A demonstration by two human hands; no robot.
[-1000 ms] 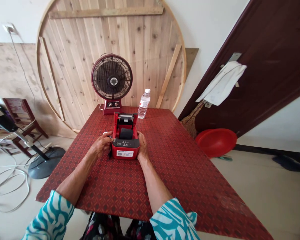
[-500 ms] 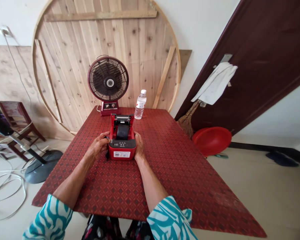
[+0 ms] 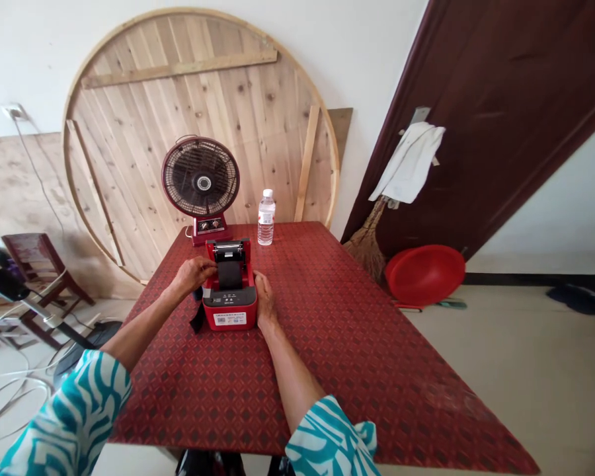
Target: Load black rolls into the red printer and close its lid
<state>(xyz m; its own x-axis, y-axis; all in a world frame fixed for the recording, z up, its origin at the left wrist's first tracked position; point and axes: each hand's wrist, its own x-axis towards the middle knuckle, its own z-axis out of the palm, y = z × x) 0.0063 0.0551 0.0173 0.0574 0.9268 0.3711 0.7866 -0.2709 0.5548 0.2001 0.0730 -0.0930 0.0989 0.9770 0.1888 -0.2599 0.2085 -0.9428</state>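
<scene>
A red and black label printer stands on the table with its lid tipped up at the back. Inside it lies a black roll. My left hand reaches over the printer's left wall, thumb and fingers bent together at the roll's left end; what lies between the fingertips is hidden. Along the right wall, my right hand is wrapped against the casing and holds it. A black strap-like piece hangs at the printer's left side and touches the tabletop.
The table has a red patterned cover. Behind the printer stand a fan and a water bottle. A round wooden panel leans on the wall. On the right are a red basin, a broom and a hanging white cloth.
My left hand has moved from the printer's front left corner up and back to the roll inside. My right hand stays at the right wall. The view has shifted.
</scene>
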